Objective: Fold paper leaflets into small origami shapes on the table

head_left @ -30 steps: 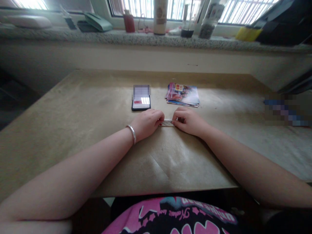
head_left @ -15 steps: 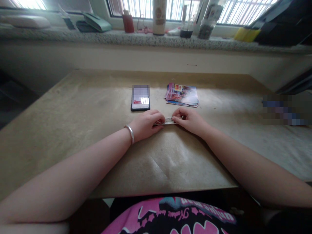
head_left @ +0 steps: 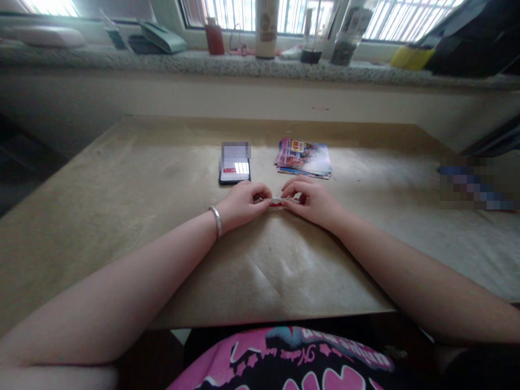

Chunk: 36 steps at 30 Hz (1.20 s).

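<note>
Between my hands is a small folded piece of paper (head_left: 276, 201), whitish on top with a red strip along its near edge. My left hand (head_left: 246, 202), with a silver bangle (head_left: 216, 221) at the wrist, pinches its left end between thumb and fingers. Its right end is pinched by my right hand (head_left: 311, 199). Fingers cover much of the paper, so its full shape is hidden. Just beyond my left hand lies a phone (head_left: 234, 172), screen up. A stack of glossy printed cards (head_left: 304, 157) rests beyond my right hand.
The brown-covered table (head_left: 170, 162) reaches back to a wall below a granite windowsill (head_left: 170, 64). On the sill stand a red bottle (head_left: 214, 37), a tall pale bottle (head_left: 266, 30) and several other items. A blurred bluish object (head_left: 475, 187) lies at the right side.
My hands have come slightly closer together. The paper between them now shows a red strip where a flat pale edge was visible before.
</note>
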Motion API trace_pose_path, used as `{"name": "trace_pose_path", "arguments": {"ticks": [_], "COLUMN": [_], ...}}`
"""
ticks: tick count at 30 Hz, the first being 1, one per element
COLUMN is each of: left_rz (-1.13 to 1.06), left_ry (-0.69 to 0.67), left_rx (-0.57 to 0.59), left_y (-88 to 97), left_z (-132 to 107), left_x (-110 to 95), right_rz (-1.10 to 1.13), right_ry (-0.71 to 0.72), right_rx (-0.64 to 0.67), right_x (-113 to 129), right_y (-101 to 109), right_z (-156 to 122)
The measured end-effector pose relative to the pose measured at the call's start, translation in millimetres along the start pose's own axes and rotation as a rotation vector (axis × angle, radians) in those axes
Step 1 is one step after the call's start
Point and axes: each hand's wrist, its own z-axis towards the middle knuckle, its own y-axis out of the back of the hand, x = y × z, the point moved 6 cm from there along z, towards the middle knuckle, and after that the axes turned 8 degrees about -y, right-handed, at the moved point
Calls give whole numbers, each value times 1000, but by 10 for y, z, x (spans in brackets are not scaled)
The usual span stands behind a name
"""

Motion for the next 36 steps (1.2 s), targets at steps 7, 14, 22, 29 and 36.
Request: {"name": "trace_pose_path", "arguments": {"ticks": [7, 14, 22, 29, 36], "left_rz": [62, 283, 360, 334, 334], "left_ry": [-131, -266, -316, -332, -348], "left_rx": [-54, -3, 10, 1, 20], "left_y": [-3, -28, -36, -35, -38], "left_z": [-1, -15, -45, -46, -39], "left_x": [-44, -137, -186, -194, -199], "right_rz": [-262, -468, -615, -693, -702], "right_ry": [75, 115, 185, 188, 57], "right_rx": [-47, -9, 21, 20, 4], "right_x": [-13, 104, 183, 197, 219], "right_y": [-45, -89, -144, -161, -155], "right_z": [35, 9, -35, -25, 2]}}
